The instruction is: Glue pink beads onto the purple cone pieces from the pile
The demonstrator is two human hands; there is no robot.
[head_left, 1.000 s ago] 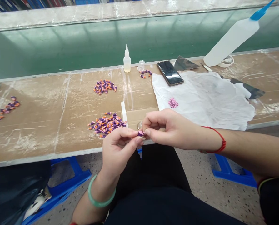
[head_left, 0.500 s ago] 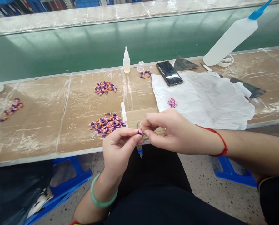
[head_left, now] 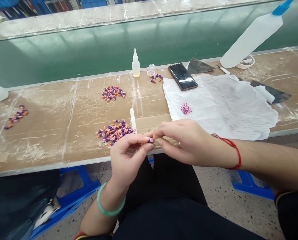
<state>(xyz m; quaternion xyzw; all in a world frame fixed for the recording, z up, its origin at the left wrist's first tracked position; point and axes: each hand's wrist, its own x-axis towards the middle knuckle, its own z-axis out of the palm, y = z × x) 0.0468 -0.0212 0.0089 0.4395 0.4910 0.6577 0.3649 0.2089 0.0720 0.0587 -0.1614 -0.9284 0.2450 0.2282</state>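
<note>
My left hand (head_left: 126, 158) pinches a small purple and pink clay-like piece (head_left: 151, 140) between thumb and forefinger, over the table's front edge. The fingers of my right hand (head_left: 186, 141) are pinched together at the right side of that piece; whatever they hold is too small and hidden to make out. Just left of my fingers lies a pile of similar purple, pink and orange pieces (head_left: 117, 131). Beside the pile is a white flat strip (head_left: 133, 118). Small pink bits (head_left: 186, 108) sit in a heap on a white sheet (head_left: 219, 103).
Behind stand a small dropper bottle (head_left: 136, 66), a clear little jar (head_left: 151, 69) and a phone (head_left: 183, 76). More purple pieces (head_left: 113, 93) lie farther back. A large white bottle (head_left: 251, 41) leans at right near a tape roll (head_left: 246, 62). A green partition (head_left: 76, 55) borders the table.
The view has shifted slightly. Both hands stay together at nearly the same spot, and the piece's pink end now shows more to the right between the fingertips.
</note>
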